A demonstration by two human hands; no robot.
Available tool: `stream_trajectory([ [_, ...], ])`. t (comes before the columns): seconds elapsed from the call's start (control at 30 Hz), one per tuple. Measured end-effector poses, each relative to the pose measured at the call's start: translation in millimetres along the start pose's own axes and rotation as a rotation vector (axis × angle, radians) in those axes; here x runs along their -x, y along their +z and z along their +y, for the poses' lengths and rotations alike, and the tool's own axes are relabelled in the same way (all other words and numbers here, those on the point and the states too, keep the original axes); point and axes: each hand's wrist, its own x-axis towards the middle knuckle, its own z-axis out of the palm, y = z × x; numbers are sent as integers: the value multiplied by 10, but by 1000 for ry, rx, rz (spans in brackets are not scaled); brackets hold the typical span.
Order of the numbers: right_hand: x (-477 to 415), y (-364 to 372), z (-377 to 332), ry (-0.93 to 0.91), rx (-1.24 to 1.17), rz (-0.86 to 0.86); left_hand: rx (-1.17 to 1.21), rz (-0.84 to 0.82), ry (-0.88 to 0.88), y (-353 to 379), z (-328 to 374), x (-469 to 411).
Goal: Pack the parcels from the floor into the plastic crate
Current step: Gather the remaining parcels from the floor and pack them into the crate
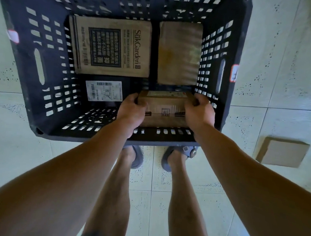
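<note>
down in the dark plastic crate [35, 56] the clearest writing is "sukgarden", printed along one edge of a flat brown parcel [112, 46] lying at the far left of the bottom; beside that word sits a dark panel of chinese characters too small to read. to its right, with a gap between them, lies a plain cardboard parcel [179, 52] with no print. nearer the person, on the left, a white shipping label [103, 91] with barcodes shows on a dark parcel, its text too fine to make out. the left hand [132, 109] and right hand [199, 112] each grip an end of a small brown box [164, 107], fingers curled over its far corners, holding it inside the crate at the near right. it carries a pale label on top and small dark marks on its side. another cardboard parcel [283, 155] lies on the tiled floor [267, 52], right of the crate.
</note>
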Motion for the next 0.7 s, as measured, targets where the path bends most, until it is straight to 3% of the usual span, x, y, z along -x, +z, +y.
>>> stream_trajectory([
  [0.17, -227, 63, 58, 6, 90, -85, -49, -56, -27, 201, 78, -260],
  [0.47, -524, 274, 221, -55, 117, -24, -78, -40, -46, 454, 83, -653],
  [0.6, -374, 249, 276, -182, 127, -18, -61, -5, -29, 390, 67, -517],
  [0.7, -149, 84, 208, -152, 87, -90, -48, 0, -7, 332, 108, -254],
])
